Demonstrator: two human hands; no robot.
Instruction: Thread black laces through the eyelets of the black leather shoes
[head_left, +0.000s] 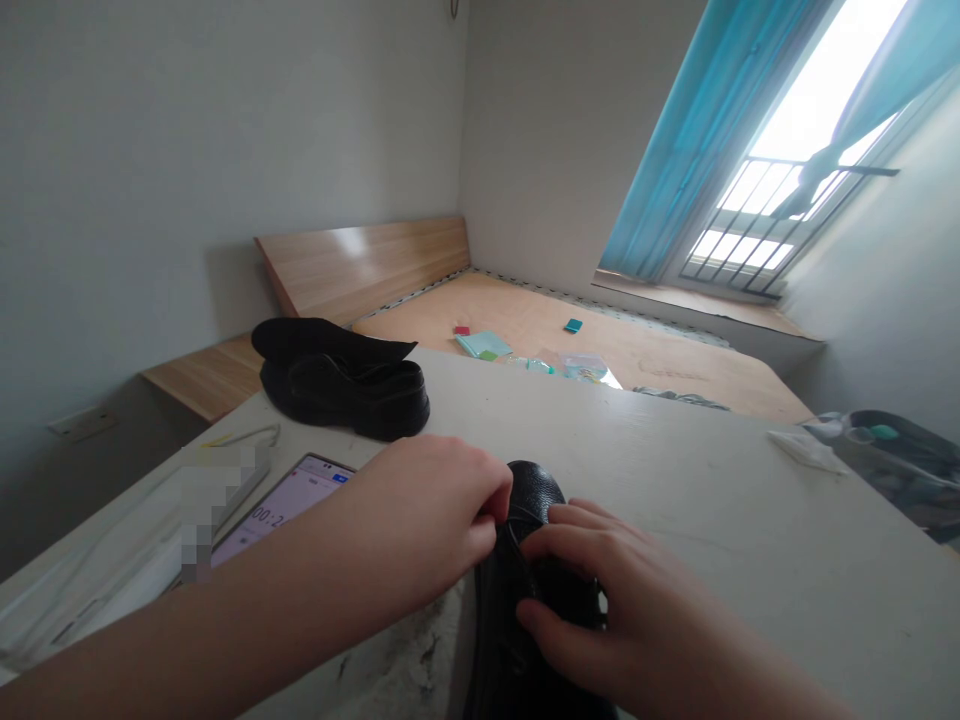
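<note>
While your left hand (427, 520) pinches the upper of the black shoe (525, 580) and your right hand (600, 600) lies over its top with the fingers curled onto the leather, that shoe sits right at the near edge of the table (675, 470), toe pointing toward the far edge, heel end out of view below. That's the risk as I see it: with so much of the shoe at the near edge, a tug toward you could drag it off the table, and whether your thumbs have a real hold underneath I cannot tell, they're hidden. Your left forearm passes just beside the phone (277, 510), lying screen-up with a timer showing near the left edge, so a sweep of the elbow could shove it. A white cable (240, 440) trails by it, ready to snag. The second shoe (345, 380) rests well apart at the far left corner, out of your way. Over at the right edge, a white scrap (806, 450) lies flat, with a dark bag (892, 460) just beyond it. Between your hands and the far edge nothing blocks you.
</note>
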